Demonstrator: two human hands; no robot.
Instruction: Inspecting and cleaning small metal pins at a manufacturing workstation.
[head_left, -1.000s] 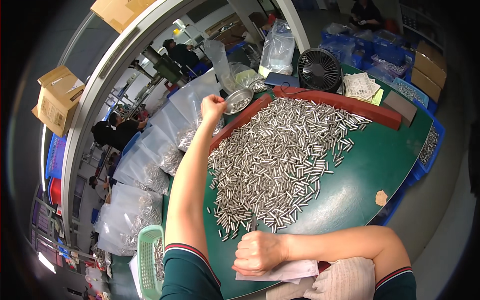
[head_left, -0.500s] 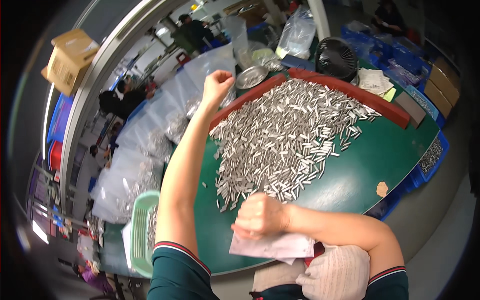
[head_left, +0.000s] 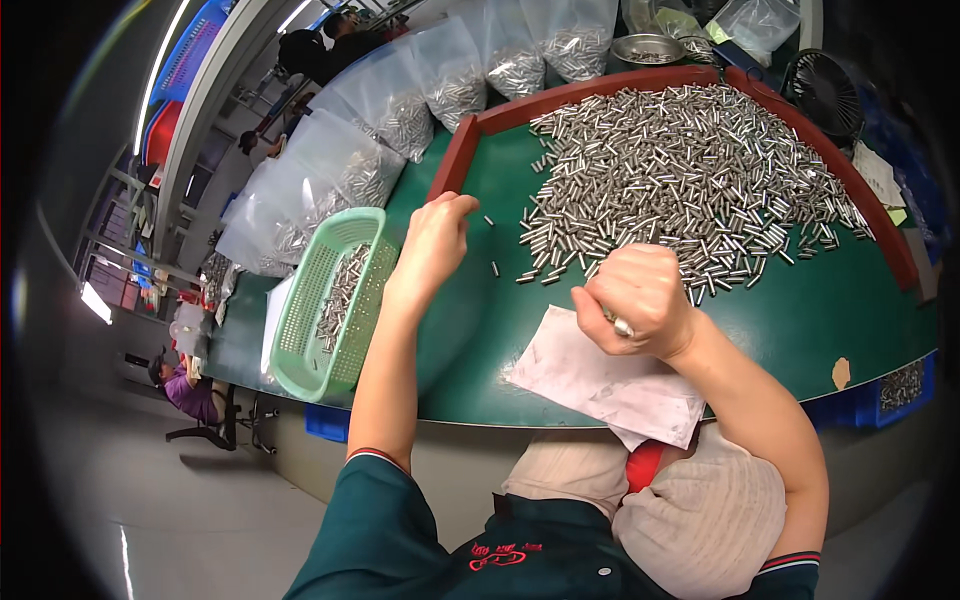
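My left hand (head_left: 436, 240) is closed over the green table, between the end of the red edge strip (head_left: 456, 158) and the green plastic basket (head_left: 281, 340). What it holds, if anything, is hidden. My right hand (head_left: 642, 298) makes a fist just in front of the wide heap of small metal pins (head_left: 690, 170). A small pale bit (head_left: 622, 327) shows at its thumb, too little to name. Below that fist a pale, stained sheet (head_left: 600, 378) lies over the table's front edge. Several loose pins lie between my hands. More pins fill part of the basket.
Clear plastic bags of pins (head_left: 404, 120) line the far left side. At the back stand a metal dish (head_left: 648, 48) and a black fan (head_left: 824, 95). The table (head_left: 800, 320) curves along its front, with a blue bin (head_left: 902, 392) below at right. People sit farther off.
The view has swung left and down, showing more of the basket. My left hand has come back from the far bags toward the basket. My right fist has risen off the sheet.
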